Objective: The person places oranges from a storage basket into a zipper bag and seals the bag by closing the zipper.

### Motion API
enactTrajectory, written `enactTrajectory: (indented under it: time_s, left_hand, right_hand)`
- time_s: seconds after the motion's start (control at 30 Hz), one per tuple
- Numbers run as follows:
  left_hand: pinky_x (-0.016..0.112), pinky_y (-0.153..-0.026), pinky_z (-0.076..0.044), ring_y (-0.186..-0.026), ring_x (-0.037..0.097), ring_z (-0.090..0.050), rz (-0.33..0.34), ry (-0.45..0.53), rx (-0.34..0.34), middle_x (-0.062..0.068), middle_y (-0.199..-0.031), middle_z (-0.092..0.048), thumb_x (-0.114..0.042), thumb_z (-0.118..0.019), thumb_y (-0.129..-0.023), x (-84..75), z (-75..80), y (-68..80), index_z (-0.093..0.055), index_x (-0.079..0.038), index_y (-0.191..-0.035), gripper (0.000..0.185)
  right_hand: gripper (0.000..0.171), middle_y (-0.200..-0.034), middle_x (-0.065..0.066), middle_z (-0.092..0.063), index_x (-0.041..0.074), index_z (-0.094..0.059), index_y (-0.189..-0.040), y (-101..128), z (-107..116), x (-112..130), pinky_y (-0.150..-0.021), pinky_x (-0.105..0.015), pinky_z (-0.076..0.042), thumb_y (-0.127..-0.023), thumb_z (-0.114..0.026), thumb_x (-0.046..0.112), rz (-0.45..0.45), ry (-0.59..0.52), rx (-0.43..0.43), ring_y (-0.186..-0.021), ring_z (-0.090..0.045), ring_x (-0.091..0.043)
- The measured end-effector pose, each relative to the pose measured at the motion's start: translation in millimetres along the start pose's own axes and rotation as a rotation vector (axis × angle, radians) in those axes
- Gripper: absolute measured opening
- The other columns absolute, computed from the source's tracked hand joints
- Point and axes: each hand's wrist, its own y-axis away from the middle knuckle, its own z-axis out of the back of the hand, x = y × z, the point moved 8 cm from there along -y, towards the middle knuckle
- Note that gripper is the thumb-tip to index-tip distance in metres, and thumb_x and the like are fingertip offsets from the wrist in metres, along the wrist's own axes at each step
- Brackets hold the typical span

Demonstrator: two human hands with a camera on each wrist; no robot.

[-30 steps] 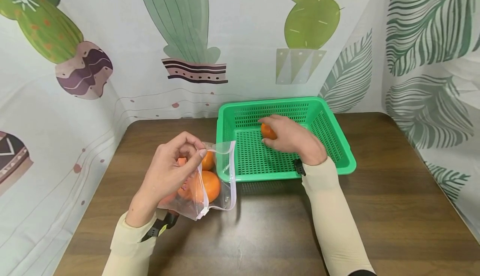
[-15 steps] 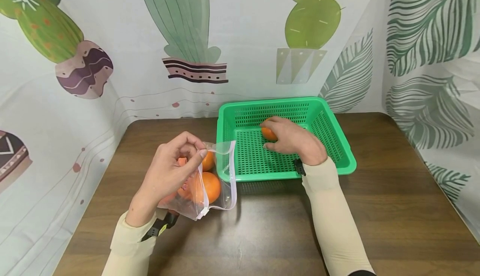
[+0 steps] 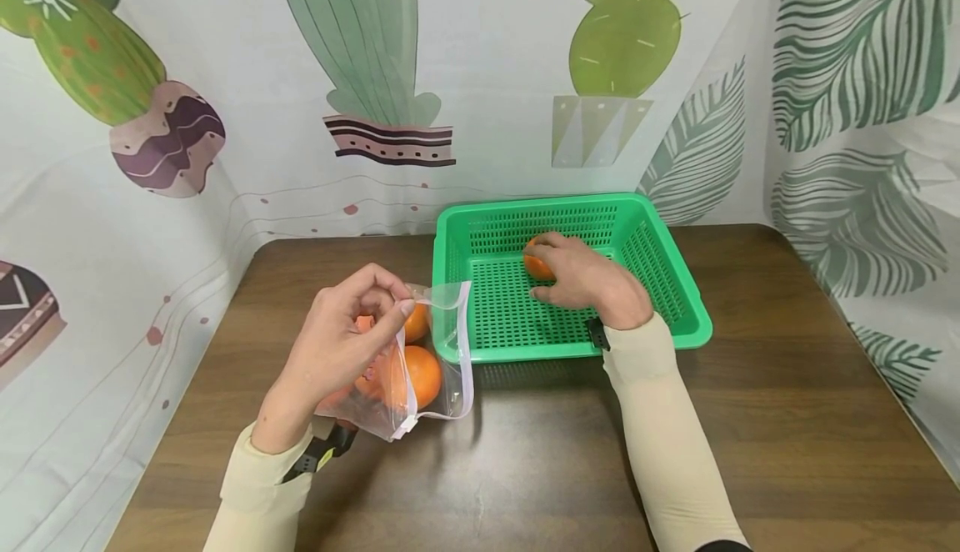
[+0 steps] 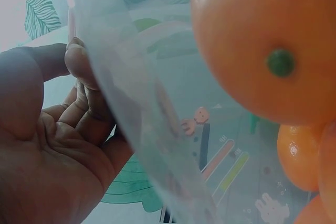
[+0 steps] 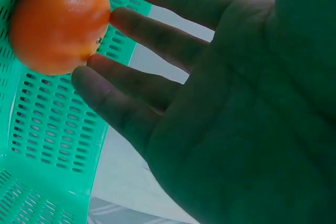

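Observation:
My left hand pinches the rim of a clear zip bag between thumb and fingertips, at the basket's left front corner. Inside the bag are several oranges; in the left wrist view one big orange with a green stem dot looms close. My right hand is in the green basket, palm down over a single orange. In the right wrist view its fingers are stretched fairly straight, tips right at the side of the orange. The thumb stands apart from the fruit.
The brown wooden table carries the basket at its back edge. Behind it hangs a white cloth printed with cacti and leaves. The bag overlaps the basket's left front corner in the head view.
My right fingers have drawn back slightly to the right, the thumb has eased off, and more of the orange shows. The orange has turned a little. My left hand and the bag stay put.

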Motion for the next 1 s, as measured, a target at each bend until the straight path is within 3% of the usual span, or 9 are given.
enactTrajectory:
  time_s: [0.27, 0.37, 0.57, 0.8, 1.0]
  left_hand:
    - [0.028, -0.048, -0.044, -0.050, 0.012, -0.054, -0.004, -0.006, 0.002, -0.010, -0.065, -0.061, -0.010, -0.073, -0.101, -0.3, -0.8, -0.1, -0.065, -0.021, -0.105, 0.014]
    - [0.028, -0.049, -0.043, -0.050, 0.012, -0.054, -0.003, -0.007, 0.002, -0.010, -0.065, -0.061, -0.010, -0.073, -0.101, -0.7, -0.6, -0.2, -0.065, -0.021, -0.105, 0.015]
    - [0.028, -0.049, -0.043, -0.051, 0.013, -0.054, 0.002, -0.003, 0.004, -0.010, -0.065, -0.061, -0.010, -0.073, -0.101, -0.2, -0.7, 0.2, -0.065, -0.021, -0.105, 0.015]
    - [0.029, -0.050, -0.044, -0.051, 0.012, -0.055, 0.005, 0.000, 0.007, -0.010, -0.065, -0.061, -0.010, -0.073, -0.101, 0.0, -0.7, 0.4, -0.065, -0.022, -0.105, 0.015]
    - [0.029, -0.050, -0.043, -0.051, 0.013, -0.054, 0.001, -0.001, 0.009, -0.010, -0.064, -0.061, -0.010, -0.073, -0.101, 0.2, -0.9, 0.0, -0.065, -0.021, -0.105, 0.015]
  right_hand:
    - [0.070, -0.163, -0.013, -0.034, 0.007, -0.042, -0.161, 1.5, -1.9, -0.3, -0.108, -0.052, -0.049, -0.101, -0.073, 0.026, -0.002, -0.030, 0.014, -0.132, -0.058, -0.033]
    - [0.069, -0.160, -0.013, -0.034, 0.006, -0.043, -0.160, 1.2, -2.2, -0.6, -0.105, -0.050, -0.051, -0.102, -0.073, 0.025, -0.001, -0.037, 0.017, -0.126, -0.061, -0.031]
    - [0.061, -0.154, -0.015, -0.035, 0.004, -0.051, -0.154, 0.4, -1.3, -1.0, -0.100, -0.048, -0.050, -0.102, -0.073, 0.026, -0.005, -0.027, 0.002, -0.130, -0.050, -0.032]
    - [0.050, -0.163, -0.019, -0.029, 0.005, -0.064, -0.142, 0.0, -3.3, -3.4, -0.103, -0.054, -0.047, -0.103, -0.071, 0.035, -0.051, 0.067, 0.025, -0.146, -0.028, -0.040]
    - [0.055, -0.161, -0.016, -0.036, 0.009, -0.059, -0.149, 0.5, -4.5, -2.7, -0.105, -0.056, -0.047, -0.102, -0.072, 0.034, -0.041, 0.065, 0.034, -0.142, -0.038, -0.040]
